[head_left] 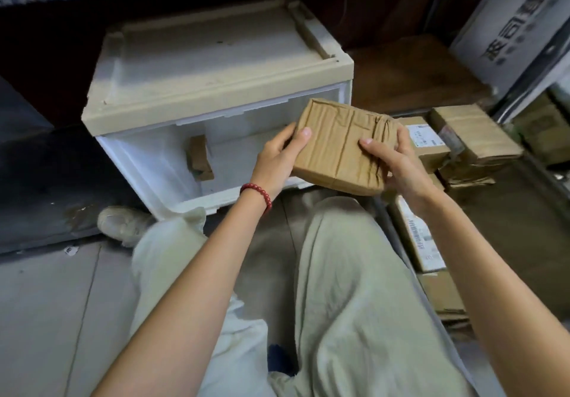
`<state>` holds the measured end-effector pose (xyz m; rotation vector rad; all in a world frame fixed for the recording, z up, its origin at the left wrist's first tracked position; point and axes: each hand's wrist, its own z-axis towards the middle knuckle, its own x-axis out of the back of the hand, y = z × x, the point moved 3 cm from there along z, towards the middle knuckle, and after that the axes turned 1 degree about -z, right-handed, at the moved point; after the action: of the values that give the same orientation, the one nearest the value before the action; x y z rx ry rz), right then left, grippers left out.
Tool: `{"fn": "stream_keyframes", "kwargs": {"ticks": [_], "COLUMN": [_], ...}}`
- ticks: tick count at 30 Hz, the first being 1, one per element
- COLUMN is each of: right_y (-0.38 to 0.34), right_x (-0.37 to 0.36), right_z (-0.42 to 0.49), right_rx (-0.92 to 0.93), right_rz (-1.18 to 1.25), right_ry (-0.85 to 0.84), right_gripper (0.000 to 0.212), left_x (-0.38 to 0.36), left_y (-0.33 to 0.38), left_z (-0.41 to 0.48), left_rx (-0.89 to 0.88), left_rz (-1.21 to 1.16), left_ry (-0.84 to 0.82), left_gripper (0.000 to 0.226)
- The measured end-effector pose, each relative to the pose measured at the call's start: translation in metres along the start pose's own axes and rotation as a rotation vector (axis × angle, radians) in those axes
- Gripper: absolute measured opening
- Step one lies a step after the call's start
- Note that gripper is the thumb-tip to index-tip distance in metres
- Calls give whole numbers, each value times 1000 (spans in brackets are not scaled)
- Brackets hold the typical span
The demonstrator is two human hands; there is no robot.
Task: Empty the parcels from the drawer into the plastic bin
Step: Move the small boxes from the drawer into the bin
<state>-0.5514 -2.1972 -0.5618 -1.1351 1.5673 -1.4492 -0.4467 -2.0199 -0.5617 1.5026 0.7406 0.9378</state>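
The white drawer (129,162) stands pulled open at the left, and one small brown parcel (199,157) remains against its back wall. Over the drawer's right corner, the left hand (277,156) and right hand (398,165) each clasp an end of a taped cardboard parcel (339,146), thumbs on top, its long axis running hand to hand. The stacked parcels (475,140) lie just beyond the right hand, so it likely leads. The plastic bin's walls cannot be made out there.
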Motion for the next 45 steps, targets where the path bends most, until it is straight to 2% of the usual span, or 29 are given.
{"fn": "stream_keyframes", "kwargs": {"ticks": [6, 11, 13, 15, 19, 21, 25, 27, 32, 38, 45], "right_y": [6, 24, 34, 46, 65, 77, 84, 86, 89, 104, 115], "right_x": [93, 156, 178, 198, 215, 220, 221, 220, 216, 209, 205], "right_z": [-37, -84, -107, -126, -148, -157, -160, -157, -148, -141, -130], "right_rx": [-52, -61, -55, -64, -131, -171, -246, -270, -341, -489, -533], "right_rz": [65, 84, 78, 78, 89, 71, -24, -61, -222, -347, -467], "right_ry": [268, 568, 724, 877, 1014, 1008, 889, 843, 824, 765, 645], "right_gripper": [71, 71, 65, 63, 69, 72, 82, 87, 68, 66, 65], "left_x": [-99, -175, -198, -217, -236, -240, -235, -229, -227, -218, -219], "left_y": [25, 31, 23, 14, -10, -27, -30, -30, -37, -30, -33], "left_z": [17, -2, -10, -17, -28, -30, -11, -5, -14, -9, -14], "left_rx": [-68, -146, -164, -262, -491, -540, -477, -480, -490, -441, -451], "left_rz": [106, 378, 526, 756, 1265, 1387, 1306, 1328, 1339, 1167, 1188], "left_ry": [-260, -494, -594, -680, -839, -857, -749, -765, -710, -609, -590], "left_gripper": [46, 50, 61, 71, 105, 105, 89, 88, 83, 68, 61]}}
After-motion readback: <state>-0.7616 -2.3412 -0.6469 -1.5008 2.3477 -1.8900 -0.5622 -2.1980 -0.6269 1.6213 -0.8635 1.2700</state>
